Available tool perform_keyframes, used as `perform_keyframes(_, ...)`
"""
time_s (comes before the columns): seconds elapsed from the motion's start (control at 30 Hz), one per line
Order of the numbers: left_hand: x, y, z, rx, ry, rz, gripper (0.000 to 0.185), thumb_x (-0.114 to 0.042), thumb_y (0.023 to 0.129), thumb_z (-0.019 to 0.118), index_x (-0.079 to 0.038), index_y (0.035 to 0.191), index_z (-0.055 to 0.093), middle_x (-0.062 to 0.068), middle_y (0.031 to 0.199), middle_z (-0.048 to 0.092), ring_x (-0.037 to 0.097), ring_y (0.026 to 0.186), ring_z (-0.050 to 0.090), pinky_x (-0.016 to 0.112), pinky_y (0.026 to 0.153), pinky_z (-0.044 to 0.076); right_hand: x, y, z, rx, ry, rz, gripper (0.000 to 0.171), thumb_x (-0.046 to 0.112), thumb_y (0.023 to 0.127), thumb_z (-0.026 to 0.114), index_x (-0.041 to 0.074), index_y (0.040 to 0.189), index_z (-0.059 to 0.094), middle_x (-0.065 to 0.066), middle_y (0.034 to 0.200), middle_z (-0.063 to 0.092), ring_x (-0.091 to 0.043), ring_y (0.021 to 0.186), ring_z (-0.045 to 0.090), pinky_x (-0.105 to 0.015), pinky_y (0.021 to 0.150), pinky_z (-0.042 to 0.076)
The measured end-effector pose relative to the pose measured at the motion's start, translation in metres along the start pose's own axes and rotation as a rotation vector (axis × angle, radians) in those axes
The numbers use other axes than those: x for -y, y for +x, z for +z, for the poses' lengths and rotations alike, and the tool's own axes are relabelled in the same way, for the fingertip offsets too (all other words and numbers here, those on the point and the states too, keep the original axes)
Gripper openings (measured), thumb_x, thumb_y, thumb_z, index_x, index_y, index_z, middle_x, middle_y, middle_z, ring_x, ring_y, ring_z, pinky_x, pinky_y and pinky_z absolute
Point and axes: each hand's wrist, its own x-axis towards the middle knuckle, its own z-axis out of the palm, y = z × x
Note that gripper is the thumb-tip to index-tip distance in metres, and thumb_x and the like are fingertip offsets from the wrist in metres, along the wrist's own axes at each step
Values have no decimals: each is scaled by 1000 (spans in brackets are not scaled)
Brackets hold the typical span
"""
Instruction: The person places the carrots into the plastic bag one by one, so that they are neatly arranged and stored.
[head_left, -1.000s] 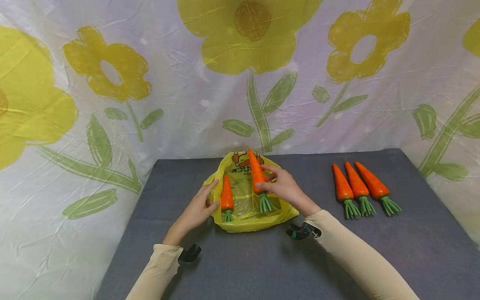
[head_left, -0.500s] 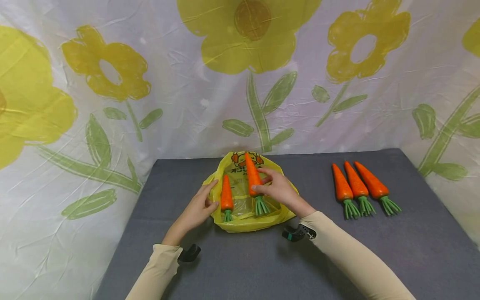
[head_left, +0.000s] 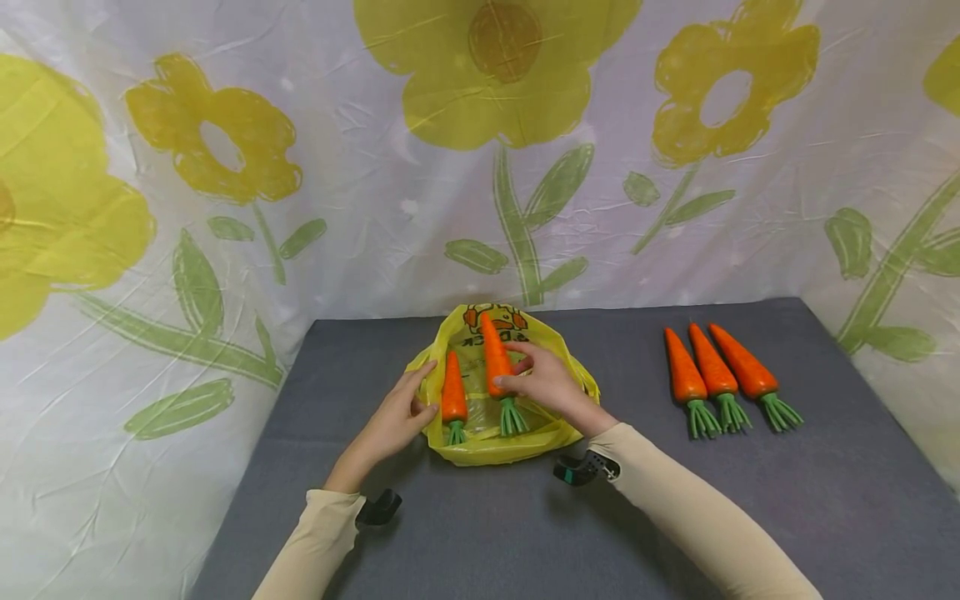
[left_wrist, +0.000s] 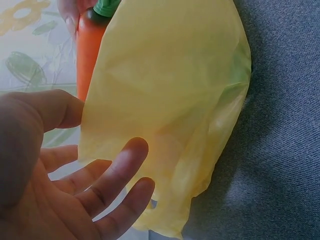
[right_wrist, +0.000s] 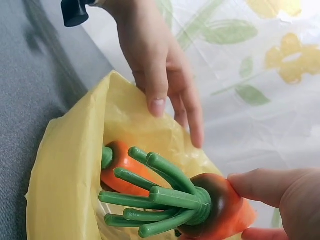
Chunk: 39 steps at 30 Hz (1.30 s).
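In the head view a yellow plastic bag [head_left: 517,450] lies with its mouth spread, a dark print on its far side. One orange toy carrot [head_left: 453,392] with green stems lies inside at the left. My right hand [head_left: 547,379] grips a second toy carrot [head_left: 495,358] by its thick end, thumb at the near side, over the bag's mouth. In the right wrist view its stems [right_wrist: 175,197] point into the bag. My left hand [head_left: 393,421] touches the bag's left rim, fingers loosely spread; in the left wrist view several fingertips [left_wrist: 135,150] lie against the yellow plastic.
On the right of the grey tabletop [head_left: 480,533] three more toy carrots [head_left: 716,371] lie side by side, tips pointing away. A flower-printed cloth [head_left: 360,167] hangs behind the table. Both wrists carry black straps with a small device [head_left: 577,468].
My right hand has moved left and slightly nearer with the carrot, bringing it closer to the carrot inside the bag. The left hand and the three carrots at the right stay put.
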Motion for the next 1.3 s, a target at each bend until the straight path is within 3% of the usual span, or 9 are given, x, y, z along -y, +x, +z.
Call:
perform_keyframes(0.37,-1,-1,1,-4,-5,8,72,-13,95,62,-16,158,26,16,147,41,12,74,54,23,60,48,-2,6,11,-9,-30,14,69,21,86,76,14,148,46,-16,103,65,-24,77,66,-27,63,53)
perform_keyframes(0.63,1,0,2,0,3,24,71,-13,96,62,-16,158,26,16,149,40,11,72,52,24,59,48,-2,7,18,8,-18,27,68,17,85,75,11,147,47,-17,102,67,-19,73,65,-42,73,57)
perform_keyframes(0.83,0,0,1,6,-1,14,72,-13,96,62,-17,158,25,16,151,37,11,70,52,24,58,48,-4,9,21,15,-15,17,66,16,85,75,10,145,48,-18,100,67,-22,72,65,-40,68,56)
perform_keyframes(1.3,-1,-1,1,1,18,28,71,-13,96,62,-15,157,27,16,146,42,10,69,50,23,59,47,-7,19,28,4,0,40,65,13,85,75,5,144,49,-17,96,66,-15,65,59,-42,71,58)
